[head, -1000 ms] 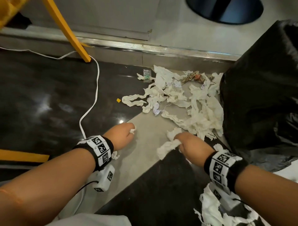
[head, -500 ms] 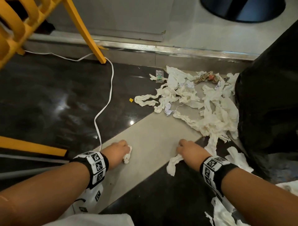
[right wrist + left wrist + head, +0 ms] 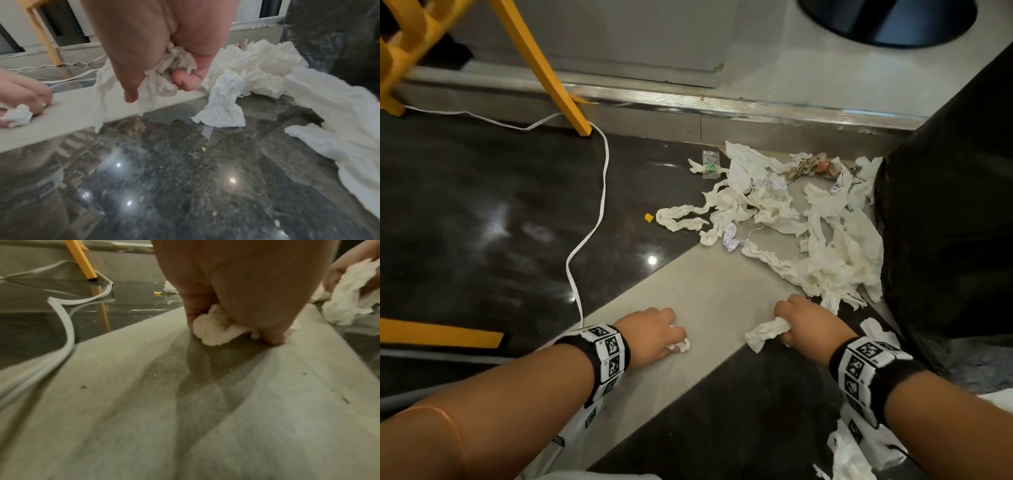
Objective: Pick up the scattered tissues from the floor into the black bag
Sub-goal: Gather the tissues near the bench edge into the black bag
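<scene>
My left hand (image 3: 654, 334) rests low on the pale floor strip and grips a small white tissue wad (image 3: 682, 346), which bulges under the curled fingers (image 3: 216, 328). My right hand (image 3: 804, 322) grips a longer crumpled tissue (image 3: 765, 332); its strands hang from the fist (image 3: 164, 76) just above the dark floor. A big heap of scattered tissues (image 3: 808, 226) lies ahead of my right hand. The black bag (image 3: 948, 222) stands at the right, next to that heap. More tissues (image 3: 849, 452) lie under my right forearm.
A white cable (image 3: 599, 219) snakes over the dark glossy floor at the left. A yellow chair leg (image 3: 551, 78) stands at the back left, before a metal threshold (image 3: 756, 106). A small clear packet (image 3: 710, 164) and a yellow scrap (image 3: 649, 217) lie near the heap.
Both hands have drawn back toward me, each keeping its tissue. The right hand's tissue has come away from the heap.
</scene>
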A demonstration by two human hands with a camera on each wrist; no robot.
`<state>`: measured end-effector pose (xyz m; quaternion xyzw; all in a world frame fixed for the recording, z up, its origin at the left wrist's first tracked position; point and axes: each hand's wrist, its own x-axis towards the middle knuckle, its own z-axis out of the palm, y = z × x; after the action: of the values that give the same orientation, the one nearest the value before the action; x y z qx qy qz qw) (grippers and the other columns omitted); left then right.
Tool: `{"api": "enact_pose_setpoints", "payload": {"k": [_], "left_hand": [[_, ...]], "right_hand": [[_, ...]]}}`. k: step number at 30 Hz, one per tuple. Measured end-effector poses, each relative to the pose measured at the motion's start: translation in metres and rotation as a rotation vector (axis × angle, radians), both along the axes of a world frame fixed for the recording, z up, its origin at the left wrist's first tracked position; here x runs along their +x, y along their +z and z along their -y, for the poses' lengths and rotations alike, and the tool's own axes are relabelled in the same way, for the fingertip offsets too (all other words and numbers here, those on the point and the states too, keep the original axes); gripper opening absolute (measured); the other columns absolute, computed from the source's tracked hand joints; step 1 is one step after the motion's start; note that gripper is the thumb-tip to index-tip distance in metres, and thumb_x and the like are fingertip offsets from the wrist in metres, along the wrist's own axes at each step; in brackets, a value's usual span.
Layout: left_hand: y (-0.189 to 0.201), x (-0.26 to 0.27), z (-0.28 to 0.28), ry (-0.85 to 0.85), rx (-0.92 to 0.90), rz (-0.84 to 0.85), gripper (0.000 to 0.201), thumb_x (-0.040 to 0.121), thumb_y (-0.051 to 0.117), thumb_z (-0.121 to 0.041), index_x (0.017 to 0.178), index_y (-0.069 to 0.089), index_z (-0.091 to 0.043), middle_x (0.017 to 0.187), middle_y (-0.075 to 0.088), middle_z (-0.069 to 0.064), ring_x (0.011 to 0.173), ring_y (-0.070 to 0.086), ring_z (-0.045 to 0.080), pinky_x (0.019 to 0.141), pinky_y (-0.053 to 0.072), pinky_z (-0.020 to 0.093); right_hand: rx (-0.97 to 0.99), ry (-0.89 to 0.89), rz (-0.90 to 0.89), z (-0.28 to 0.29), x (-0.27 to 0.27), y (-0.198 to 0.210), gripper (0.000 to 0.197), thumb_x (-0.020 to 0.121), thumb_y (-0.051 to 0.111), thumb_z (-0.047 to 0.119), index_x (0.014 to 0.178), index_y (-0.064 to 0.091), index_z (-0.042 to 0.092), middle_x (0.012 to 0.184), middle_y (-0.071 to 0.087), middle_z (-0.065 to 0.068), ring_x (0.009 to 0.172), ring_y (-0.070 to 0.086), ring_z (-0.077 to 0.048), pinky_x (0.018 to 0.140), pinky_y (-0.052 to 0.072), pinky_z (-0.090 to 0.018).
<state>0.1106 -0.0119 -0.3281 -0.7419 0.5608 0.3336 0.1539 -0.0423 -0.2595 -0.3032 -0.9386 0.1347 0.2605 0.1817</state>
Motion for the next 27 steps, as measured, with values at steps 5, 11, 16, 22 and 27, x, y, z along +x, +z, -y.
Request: {"api": "enact_pose_setpoints", "payload": {"k": [5,11,16,22,27], "left_hand": [[0.016,0.027,0.042,0.195,-0.150,0.015,0.024,0.089,0.047,-0.024,0.107,0.058,-0.012,0.115,0.054,0.010,0.100,0.058,0.032,0.080,0.044,0.037],[0.026,0.097,0.105,0.551,-0.324,0.113,0.074,0.083,0.045,0.003,0.144,0.024,-0.034,0.154,0.022,0.018,0.108,0.057,0.039,0.082,0.051,0.041],[0.008,0.109,0.135,0.648,-0.153,0.074,0.072,0.086,0.042,-0.005,0.147,0.014,-0.032,0.151,0.018,0.019,0.115,0.053,0.042,0.092,0.049,0.048],[0.006,0.100,0.135,0.629,-0.357,0.161,0.037,0.090,0.041,-0.038,0.099,0.058,-0.006,0.094,0.046,0.011,0.088,0.058,0.033,0.069,0.043,0.035],[0.012,0.092,0.145,0.418,-0.412,0.186,0.034,0.089,0.052,-0.036,0.097,0.060,-0.005,0.112,0.053,0.011,0.096,0.058,0.032,0.076,0.050,0.041]], "right_hand": [[-0.021,-0.052,-0.021,0.003,-0.002,0.001,0.009,0.087,0.054,0.017,0.093,0.058,0.013,0.088,0.042,0.001,0.083,0.052,-0.019,0.069,0.031,-0.022],[0.066,-0.136,-0.043,0.004,-0.011,0.009,0.023,0.084,0.047,-0.001,0.090,0.055,0.019,0.095,0.050,-0.003,0.084,0.050,-0.014,0.063,0.033,-0.016],[0.169,-0.218,0.031,0.016,-0.015,0.026,0.035,0.086,0.044,-0.001,0.111,0.062,0.016,0.107,0.053,0.004,0.092,0.038,-0.004,0.069,0.028,-0.006],[0.142,-0.326,0.040,0.019,-0.010,0.030,0.020,0.084,0.054,0.004,0.085,0.061,0.022,0.093,0.061,-0.001,0.083,0.056,-0.014,0.060,0.037,-0.009],[0.141,-0.336,0.036,0.013,-0.011,0.031,0.033,0.083,0.063,0.023,0.064,0.040,0.036,0.068,0.047,0.012,0.064,0.046,-0.001,0.053,0.033,-0.013]]}}
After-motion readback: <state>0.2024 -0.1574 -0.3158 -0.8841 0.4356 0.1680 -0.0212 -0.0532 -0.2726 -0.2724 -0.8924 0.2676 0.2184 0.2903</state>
